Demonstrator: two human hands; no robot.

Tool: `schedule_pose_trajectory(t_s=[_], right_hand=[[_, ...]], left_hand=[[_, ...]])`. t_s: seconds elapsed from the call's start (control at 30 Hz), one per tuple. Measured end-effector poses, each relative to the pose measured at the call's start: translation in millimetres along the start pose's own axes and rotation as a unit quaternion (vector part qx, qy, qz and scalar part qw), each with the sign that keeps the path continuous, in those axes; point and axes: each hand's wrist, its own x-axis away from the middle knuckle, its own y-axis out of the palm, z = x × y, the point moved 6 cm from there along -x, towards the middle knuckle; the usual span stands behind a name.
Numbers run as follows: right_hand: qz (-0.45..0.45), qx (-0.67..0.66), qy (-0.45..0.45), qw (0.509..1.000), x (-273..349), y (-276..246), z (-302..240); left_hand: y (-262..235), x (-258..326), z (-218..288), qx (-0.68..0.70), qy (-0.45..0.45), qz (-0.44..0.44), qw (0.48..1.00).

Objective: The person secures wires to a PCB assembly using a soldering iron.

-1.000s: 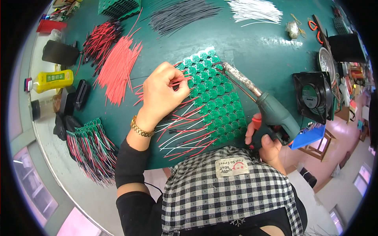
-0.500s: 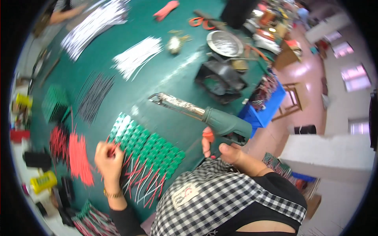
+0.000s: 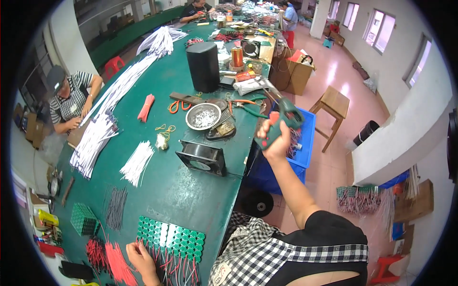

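My right hand [image 3: 276, 143] is raised at the table's right edge, wrapped round the grip of a green soldering gun [image 3: 290, 114] with an orange trigger. Its metal nozzle points away from me, up and left. At the near end of the table lies a panel of round green circuit boards [image 3: 183, 237], with red and white wires hanging from its near edge. At its left edge is my left hand [image 3: 140, 258], fingers pinched; red wire shows at the fingertips. Loose red wires [image 3: 117, 261] lie just left of that hand. Black wires [image 3: 116, 209] sit farther off.
A black fan [image 3: 202, 158], a metal dish [image 3: 203, 116], a black box [image 3: 202, 66] and orange-handled scissors [image 3: 179, 107] stand or lie beyond the panel. Blue bins [image 3: 307, 148] adjoin the right edge. Stacked green boards [image 3: 83, 219] are at left. A co-worker [image 3: 71, 97] sits across the table.
My right hand has carried the soldering gun from above the panel out to the far right. The view has tilted up along the table. My left hand stays at the panel's left edge.
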Motion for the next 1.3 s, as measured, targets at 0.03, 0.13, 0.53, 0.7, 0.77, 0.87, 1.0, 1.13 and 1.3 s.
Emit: schedule_pose_trajectory(t_s=[0.03,0.13,0.53,0.7,0.77,0.87,1.0,1.13,1.3], right_hand=[[0.019,0.016,0.037,0.999,-13,-5,8],[0.051,0.024,0.159,0.986,-44,-24,38],[-0.047,-0.233,0.543,0.805,-103,-38,112],[-0.044,-0.172,0.579,0.796,-106,-41,124],[-0.053,-0.126,0.575,0.807,-110,-44,122],[-0.058,0.018,0.557,0.828,-120,-53,114],[-0.050,0.456,0.310,0.833,-135,-53,97],[-0.103,0.813,0.014,0.573,-149,-29,66],[-0.070,0.878,-0.046,0.471,-137,-16,51]], left_hand=[[-4,4,-8,-0.015,0.002,0.027,1.000],[-2,4,-18,0.015,-0.097,0.020,0.995],[-6,-1,7,-0.034,-0.058,0.086,0.994],[-8,1,-5,-0.018,-0.090,0.041,0.995],[-4,-1,-6,-0.014,-0.061,0.024,0.998],[-4,-1,3,-0.014,-0.015,0.035,0.999],[-5,1,-3,0.004,-0.046,0.020,0.999],[-1,-1,2,0.040,-0.057,0.025,0.997],[5,-3,9,0.027,-0.048,0.023,0.998]])
